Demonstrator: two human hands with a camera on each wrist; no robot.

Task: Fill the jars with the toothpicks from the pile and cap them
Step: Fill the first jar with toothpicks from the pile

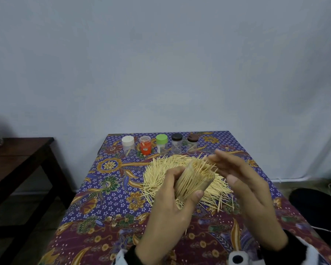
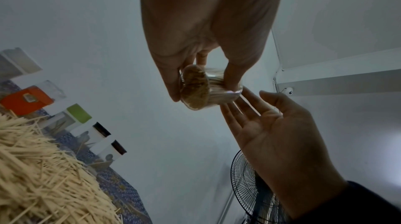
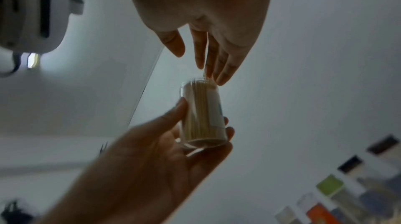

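Observation:
My left hand (image 1: 182, 186) grips a clear jar (image 1: 194, 177) packed with toothpicks, tilted with its mouth up and to the right, above the toothpick pile (image 1: 157, 173). My right hand (image 1: 225, 169) is open, its straight fingers at the jar's mouth touching the toothpick tips. In the right wrist view one toothpick seems to lie between the fingers (image 3: 217, 59) above the jar (image 3: 201, 116). The left wrist view shows the jar's bottom (image 2: 195, 90) and the right palm (image 2: 271, 124) beside it. No cap is on the held jar.
Along the table's far edge stand several capped jars: white (image 1: 128, 145), orange (image 1: 145, 145), green (image 1: 161, 143), black (image 1: 176, 143), brown (image 1: 192, 143). A patterned cloth (image 1: 103, 207) covers the table. A dark wooden side table (image 1: 17, 159) stands left, a fan (image 2: 256, 184) right.

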